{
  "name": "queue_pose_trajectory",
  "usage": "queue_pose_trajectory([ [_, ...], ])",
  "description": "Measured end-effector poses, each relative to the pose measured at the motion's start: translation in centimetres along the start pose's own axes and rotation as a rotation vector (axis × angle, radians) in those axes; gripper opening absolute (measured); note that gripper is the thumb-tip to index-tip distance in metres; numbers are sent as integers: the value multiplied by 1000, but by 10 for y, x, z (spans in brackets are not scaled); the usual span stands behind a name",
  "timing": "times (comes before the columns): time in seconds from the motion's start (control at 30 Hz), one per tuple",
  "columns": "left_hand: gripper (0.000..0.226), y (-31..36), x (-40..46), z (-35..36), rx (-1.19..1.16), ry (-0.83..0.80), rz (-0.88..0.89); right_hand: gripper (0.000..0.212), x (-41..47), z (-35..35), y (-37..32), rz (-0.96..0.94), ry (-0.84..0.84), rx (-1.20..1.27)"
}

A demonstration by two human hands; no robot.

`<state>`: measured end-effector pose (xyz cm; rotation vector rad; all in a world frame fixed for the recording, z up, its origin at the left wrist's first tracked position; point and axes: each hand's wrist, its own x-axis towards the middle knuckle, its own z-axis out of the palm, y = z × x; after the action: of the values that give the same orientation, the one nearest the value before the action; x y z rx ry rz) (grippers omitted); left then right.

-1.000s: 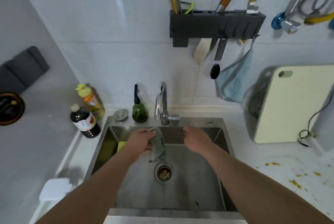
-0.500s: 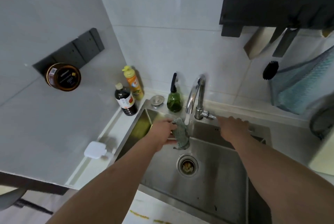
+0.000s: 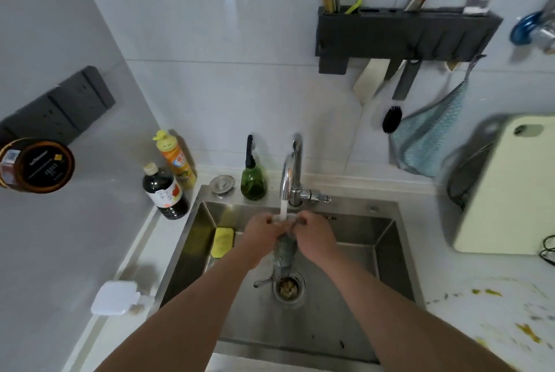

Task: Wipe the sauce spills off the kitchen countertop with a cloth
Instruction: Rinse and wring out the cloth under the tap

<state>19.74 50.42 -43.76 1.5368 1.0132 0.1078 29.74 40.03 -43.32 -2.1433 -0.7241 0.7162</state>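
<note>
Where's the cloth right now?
In the head view the cloth hangs mid-frame over the sink, under the running faucet, gripped at its top by the left hand and the right hand, above the drain.

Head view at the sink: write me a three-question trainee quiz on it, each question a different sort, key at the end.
1. True or false: water is running from the faucet onto the cloth.
2. Multiple choice: where do the sauce spills lie? A) in the sink B) on the countertop right of the sink C) on the wall tiles
3. Fill in: the cloth is held by ___ hand(s).

Key
1. True. The stream lands where the left hand and right hand grip the cloth over the sink.
2. B
3. Both; the fingers of each curl round its top.
</note>
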Motion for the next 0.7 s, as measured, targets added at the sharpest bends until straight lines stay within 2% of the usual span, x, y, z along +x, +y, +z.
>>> queue_pose_trajectory([
  [0.1, 31, -10, -4, -23, -65, -75, 24, 24, 1, 6, -20, 220, 24, 371],
  [0.17, 23, -14, -3, -36, -161, -98, 20, 25, 5, 11, -27, 323, 59, 533],
  [0.23, 11, -18, 4, -39, -124, -26, 17, 31, 10, 14, -29, 301, 98, 468],
  [0.33, 5, -27, 12, -40, -86, 64, -16, 30, 4, 18, -40, 207, 164, 300],
  [0.4, 8, -22, 12, -39, -125, 101, -6, 31, 1, 19, -50, 221, 179, 337],
  [0.43, 13, -17, 10, -38, -169, 88, 1, 33, 2, 19, -53, 270, 161, 431],
  [0.5, 29, 1, 1, -34, -279, -37, -43, 33, 2, 18, -59, 374, 121, 652],
  [0.6, 63, 16, -7, -25, -465, -339, -244, 26, -6, 15, -65, 422, 52, 899],
  [0.63, 65, 16, -2, -19, -532, -399, -273, 24, -8, 14, -64, 423, 63, 904],
  [0.7, 44, 19, 4, -9, -544, -321, -249, 19, -7, 18, -54, 458, 160, 795],
])
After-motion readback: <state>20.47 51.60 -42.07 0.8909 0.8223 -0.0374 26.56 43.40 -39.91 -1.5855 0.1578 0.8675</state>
